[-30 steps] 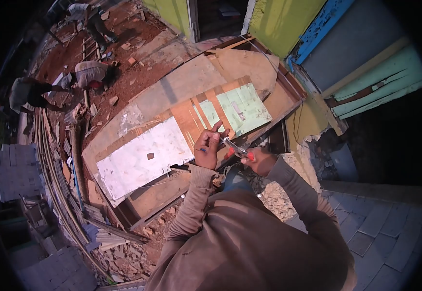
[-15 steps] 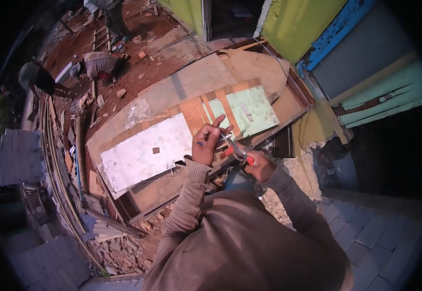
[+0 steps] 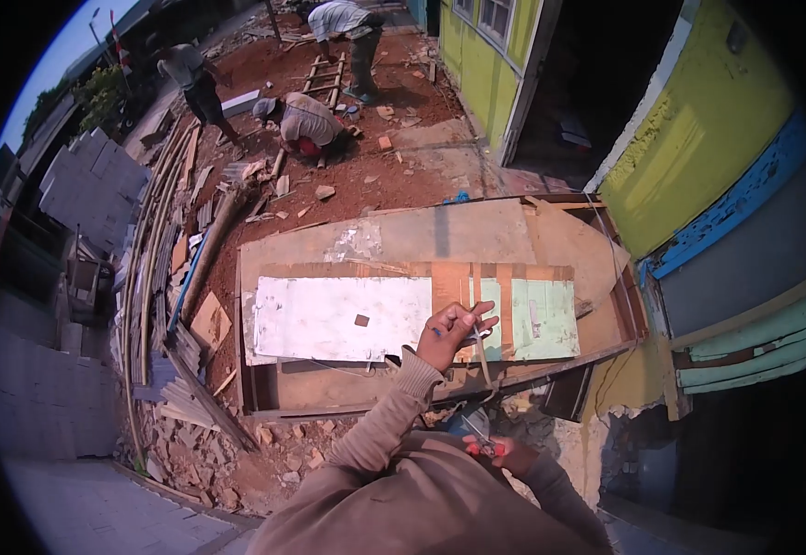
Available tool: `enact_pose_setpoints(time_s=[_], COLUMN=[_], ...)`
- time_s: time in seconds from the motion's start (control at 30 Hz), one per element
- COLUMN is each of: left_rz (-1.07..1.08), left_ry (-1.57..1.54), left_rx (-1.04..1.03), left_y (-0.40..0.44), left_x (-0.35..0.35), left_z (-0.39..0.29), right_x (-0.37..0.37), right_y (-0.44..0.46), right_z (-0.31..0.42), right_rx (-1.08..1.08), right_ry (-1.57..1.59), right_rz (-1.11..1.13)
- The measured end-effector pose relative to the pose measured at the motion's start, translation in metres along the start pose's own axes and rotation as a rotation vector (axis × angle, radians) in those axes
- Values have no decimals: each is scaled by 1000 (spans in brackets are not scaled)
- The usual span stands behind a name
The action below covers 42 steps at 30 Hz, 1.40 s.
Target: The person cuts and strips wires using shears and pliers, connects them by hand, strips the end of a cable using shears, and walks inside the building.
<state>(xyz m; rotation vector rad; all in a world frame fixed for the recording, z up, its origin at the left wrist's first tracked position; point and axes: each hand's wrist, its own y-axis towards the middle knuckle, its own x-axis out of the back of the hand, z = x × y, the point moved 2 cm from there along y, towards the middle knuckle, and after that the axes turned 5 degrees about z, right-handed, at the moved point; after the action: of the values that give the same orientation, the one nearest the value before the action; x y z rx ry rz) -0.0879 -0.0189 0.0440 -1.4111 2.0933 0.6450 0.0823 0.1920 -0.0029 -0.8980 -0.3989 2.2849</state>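
Observation:
My left hand (image 3: 447, 335) is over the front edge of the light-green and brown part of a painted panel. Its thumb and fingers pinch a thin pale strip (image 3: 483, 361), which hangs down toward me. Low in front of my body, my right hand (image 3: 514, 457) is closed around a hand tool with red handles (image 3: 484, 449) and a slim metal head; its exact kind is unclear. The tool is apart from the strip. Beneath my left hand, the panel (image 3: 347, 310), white on its left part with a small square hole, lies on a large wooden board (image 3: 394, 239).
Several people (image 3: 309, 125) work on the red soil beyond. Bamboo poles and scrap wood (image 3: 158, 268) lie at the left, beside stacked grey blocks (image 3: 93, 190). Rubble (image 3: 301, 449) lies before the board. A yellow-green wall (image 3: 699, 148) and a dark doorway stand at the right.
My right hand has drawn the red-handled tool down toward my body, away from my left hand. The head view has turned, showing more ground ahead. A pale strip now hangs from my left fingers.

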Motion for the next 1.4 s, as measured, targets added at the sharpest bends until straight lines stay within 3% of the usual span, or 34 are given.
enact_pose_setpoints(time_s=[0.13, 0.27, 0.33, 0.4, 0.43, 0.5, 0.6, 0.67, 0.73, 1.17, 1.23, 1.4], left_rz=[1, 28, -14, -10, -15, -4, 1, -5, 6, 46, 46, 61], left_ry=[46, 45, 39, 65, 12, -2, 20, 41, 119, 131, 113, 115], left_rx=[13, -46, -39, -43, -32, -68, -109, -125, -192, -200, -172, -131], left_y=[0, -5, -13, -16, -18, -21, -24, -27, -29, -27, -28, -28], left_x=[5, 8, 0, -3, -7, -11, -14, -16, -19, -45, -45, -45], left_z=[3, 1, -10, -10, -12, -12, -13, -10, -6, 23, 23, 22], right_x=[11, 1, -2, -29, -28, -28, -37, -43, -47, -40, -44, -37], right_y=[22, 16, 9, -2, 1, 4, 4, 3, -1, -20, -24, -29], right_z=[-13, 25, 58, 109, 112, 123, 127, 126, 132, 118, 127, 122], right_rx=[16, 70, 162, 219, 193, 427, 239, 264, 101, 175, -89, -67], right_ry=[112, -362, -764, -1076, -1056, -1386, -1282, -1268, -1226, -1288, -1216, -1223], right_rz=[83, -264, -430, -716, -743, -918, -907, -944, -883, -1007, -966, -925])
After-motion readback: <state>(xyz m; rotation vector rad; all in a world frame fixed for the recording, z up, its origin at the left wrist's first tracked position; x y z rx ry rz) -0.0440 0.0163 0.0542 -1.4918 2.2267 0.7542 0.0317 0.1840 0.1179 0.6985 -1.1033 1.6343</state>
